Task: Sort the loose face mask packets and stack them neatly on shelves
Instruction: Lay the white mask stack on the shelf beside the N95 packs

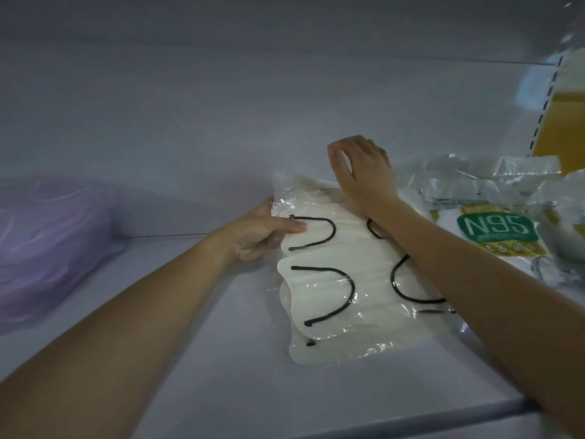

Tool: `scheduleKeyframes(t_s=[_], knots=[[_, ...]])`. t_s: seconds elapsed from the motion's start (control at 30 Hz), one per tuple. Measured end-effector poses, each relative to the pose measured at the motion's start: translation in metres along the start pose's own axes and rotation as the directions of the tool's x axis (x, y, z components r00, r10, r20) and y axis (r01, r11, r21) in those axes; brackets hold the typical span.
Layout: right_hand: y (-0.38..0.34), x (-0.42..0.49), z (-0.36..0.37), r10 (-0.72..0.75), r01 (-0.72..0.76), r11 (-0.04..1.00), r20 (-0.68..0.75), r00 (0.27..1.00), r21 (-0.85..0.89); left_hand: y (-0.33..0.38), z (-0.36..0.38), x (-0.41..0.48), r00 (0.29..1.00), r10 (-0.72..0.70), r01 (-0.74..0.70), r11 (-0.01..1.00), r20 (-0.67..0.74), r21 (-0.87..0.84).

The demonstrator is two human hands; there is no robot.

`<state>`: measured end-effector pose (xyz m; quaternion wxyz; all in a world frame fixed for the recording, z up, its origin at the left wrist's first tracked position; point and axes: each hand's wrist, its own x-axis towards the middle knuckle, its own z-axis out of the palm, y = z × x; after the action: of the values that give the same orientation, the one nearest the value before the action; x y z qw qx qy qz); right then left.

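Note:
A clear packet of white masks with black ear loops (pixel 342 280) lies flat on the white shelf (pixel 196 327). My left hand (pixel 262 231) grips its left edge, thumb on top of the plastic. My right hand (pixel 361 169) is at the packet's far edge, its fingers curled downward; whether they pinch the plastic I cannot tell. To the right lies a packet with a green N95 label (pixel 497 229), with more clear packets (pixel 474 175) behind and beside it.
A purple stack of mask packets (pixel 50 245) sits at the left end of the shelf. A slotted shelf upright (pixel 544 106) and a yellow box (pixel 563 128) stand at the right. The shelf's back wall (pixel 221 106) is close behind the packets.

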<state>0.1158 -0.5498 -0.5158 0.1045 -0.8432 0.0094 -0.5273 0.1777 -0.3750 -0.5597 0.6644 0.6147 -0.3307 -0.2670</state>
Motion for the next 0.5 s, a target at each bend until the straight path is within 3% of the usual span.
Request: scheduleKeyframes(t_s=[0.17, 0.23, 0.3, 0.37, 0.43, 0.5], knots=[[0.017, -0.022, 0.003, -0.142, 0.167, 0.98, 0.206, 0.968, -0.107, -0.015, -0.001, 0.003, 0.997, -0.021, 0.032, 0.989, -0.075, 0.144], [0.021, -0.009, -0.002, -0.064, 0.078, 0.995, 0.221, 0.973, -0.054, -0.013, -0.002, 0.003, 0.996, -0.037, 0.052, 0.983, -0.085, 0.177], [0.023, 0.005, -0.007, 0.075, -0.068, 0.997, 0.33, 0.941, -0.031, -0.009, -0.005, 0.002, 0.995, -0.056, 0.071, 0.98, -0.087, 0.184], [0.025, 0.001, -0.005, 0.147, -0.106, 0.989, 0.543, 0.827, -0.107, -0.008, -0.006, 0.0, 0.993, -0.078, 0.095, 0.975, -0.09, 0.203], [0.029, -0.022, 0.003, 0.191, 0.026, 0.961, 0.729, 0.657, -0.275, -0.009, -0.006, 0.001, 0.992, -0.072, 0.09, 0.978, -0.1, 0.186], [0.034, -0.037, 0.008, 0.216, 0.076, 0.947, 0.796, 0.565, -0.311, -0.01, -0.004, 0.004, 0.988, -0.051, 0.075, 0.984, -0.147, 0.159]])
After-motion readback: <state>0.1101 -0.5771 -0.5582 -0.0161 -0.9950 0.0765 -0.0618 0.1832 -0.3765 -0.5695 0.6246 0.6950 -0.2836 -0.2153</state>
